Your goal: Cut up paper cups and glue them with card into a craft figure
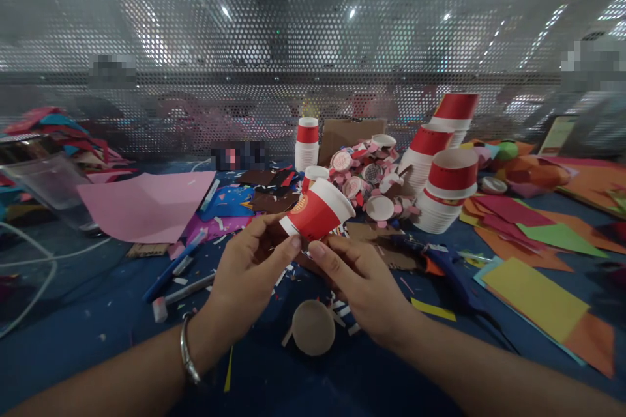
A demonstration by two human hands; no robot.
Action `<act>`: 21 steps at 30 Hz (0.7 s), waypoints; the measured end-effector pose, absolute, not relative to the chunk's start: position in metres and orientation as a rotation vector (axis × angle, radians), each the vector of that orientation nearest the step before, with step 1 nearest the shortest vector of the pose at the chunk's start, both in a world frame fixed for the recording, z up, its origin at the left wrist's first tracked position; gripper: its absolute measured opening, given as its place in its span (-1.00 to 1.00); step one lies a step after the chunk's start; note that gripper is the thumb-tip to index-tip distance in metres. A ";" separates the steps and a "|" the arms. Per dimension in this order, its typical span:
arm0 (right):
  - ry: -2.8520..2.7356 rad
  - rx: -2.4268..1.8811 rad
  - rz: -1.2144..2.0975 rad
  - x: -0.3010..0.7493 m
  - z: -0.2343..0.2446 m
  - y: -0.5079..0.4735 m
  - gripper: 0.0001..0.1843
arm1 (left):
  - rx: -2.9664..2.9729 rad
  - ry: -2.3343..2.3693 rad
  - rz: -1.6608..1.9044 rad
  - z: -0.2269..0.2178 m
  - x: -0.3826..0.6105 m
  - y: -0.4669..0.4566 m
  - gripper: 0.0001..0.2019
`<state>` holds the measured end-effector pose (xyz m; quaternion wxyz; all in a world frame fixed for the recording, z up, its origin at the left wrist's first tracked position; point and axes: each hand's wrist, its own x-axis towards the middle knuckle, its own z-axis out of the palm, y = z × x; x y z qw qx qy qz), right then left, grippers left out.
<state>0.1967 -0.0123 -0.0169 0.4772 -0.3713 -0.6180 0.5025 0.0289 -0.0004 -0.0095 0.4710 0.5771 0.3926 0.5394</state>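
A red and white paper cup (319, 210) is held tilted above the blue table, its mouth pointing up and right. My left hand (250, 273) pinches the cup's base, fingers closed on it; a metal bangle sits on that wrist. My right hand (357, 280) grips the base from the other side with thumb and fingers closed. Below my hands a brown cardboard disc (313, 327) lies on the table among small paper scraps.
Stacks of red and white cups (445, 189) stand at the right, another stack (307, 143) at the back. A pile of decorated cup pieces (366, 179) lies behind. Coloured paper sheets (535, 296) at right, pink paper (147, 205) at left, a blue glue gun (447, 264), pens (176, 267).
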 end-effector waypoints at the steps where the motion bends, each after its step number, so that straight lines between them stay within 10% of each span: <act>1: -1.511 -0.903 1.231 0.197 -0.017 -0.012 -0.51 | 1.427 0.963 1.326 -0.009 0.029 -0.001 -0.67; 21: -1.556 -0.896 1.189 0.199 -0.021 -0.013 -0.51 | 1.428 0.998 1.346 -0.009 0.029 -0.005 -0.64</act>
